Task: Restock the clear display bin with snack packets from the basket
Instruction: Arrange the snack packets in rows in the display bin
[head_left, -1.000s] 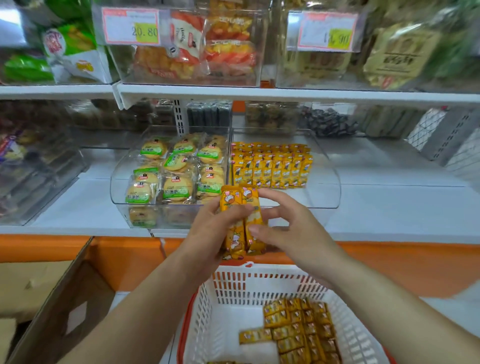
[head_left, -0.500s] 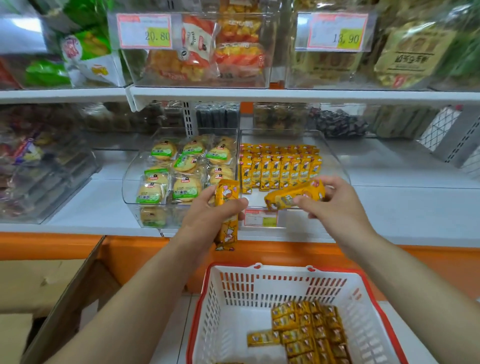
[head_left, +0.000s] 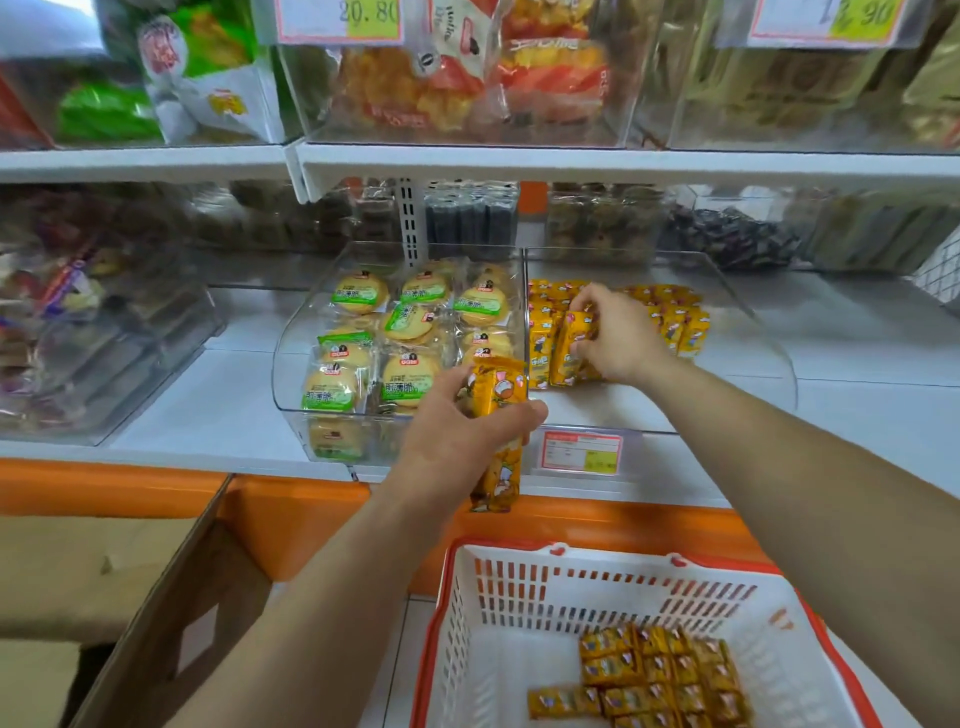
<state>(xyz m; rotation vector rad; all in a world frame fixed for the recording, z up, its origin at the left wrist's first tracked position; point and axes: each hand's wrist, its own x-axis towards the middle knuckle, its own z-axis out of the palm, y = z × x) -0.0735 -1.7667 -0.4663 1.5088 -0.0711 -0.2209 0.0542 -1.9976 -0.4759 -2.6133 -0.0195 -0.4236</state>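
Standing at the far left, an open brown cardboard box (head_left: 156, 597) sits below the orange shelf base. On the white shelf, a clear plastic bin of round green-labelled cakes (head_left: 358, 358) stands just beside the clear curved-front display bin (head_left: 675, 400). In front of where they meet, the left hand (head_left: 452, 441) curls fingers and thumb round an upright orange-yellow foil snack packet (head_left: 497, 475). The right hand (head_left: 618, 332) is inside the display bin, fingers pinching a second orange-yellow packet (head_left: 569, 345) against the standing rows of packets (head_left: 675, 322). Lower right, the white slatted plastic basket with a red rim (head_left: 571, 587) holds more loose packets (head_left: 665, 680) on its floor
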